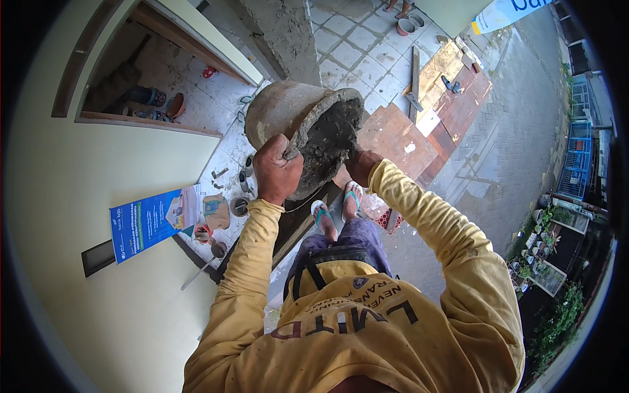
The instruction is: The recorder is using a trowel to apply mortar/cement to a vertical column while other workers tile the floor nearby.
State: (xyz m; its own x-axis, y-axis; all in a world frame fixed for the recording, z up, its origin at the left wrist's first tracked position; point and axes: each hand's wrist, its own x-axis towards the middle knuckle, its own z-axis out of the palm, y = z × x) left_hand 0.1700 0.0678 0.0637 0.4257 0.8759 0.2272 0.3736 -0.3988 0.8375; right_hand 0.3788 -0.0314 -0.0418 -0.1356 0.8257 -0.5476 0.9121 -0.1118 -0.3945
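Both hands hold up a mortar-crusted bucket (272, 108) in front of me, tipped so that its mouth faces toward me. Wet grey mortar (327, 141) coats the inside. My left hand (278, 171) is closed over the left part of the rim. On the right, my right hand (362, 168) grips the opposite side of the rim, its fingers partly hidden behind it. A rough grey concrete column (275, 39) stands just beyond the bucket.
Wooden boards (452, 98) cover part of the tiled floor (350, 49) ahead, with a pair of sandals (451, 84) on them. A blue poster (154, 221) hangs on the left wall near several tools and containers. Farther off is a bowl (405, 27).
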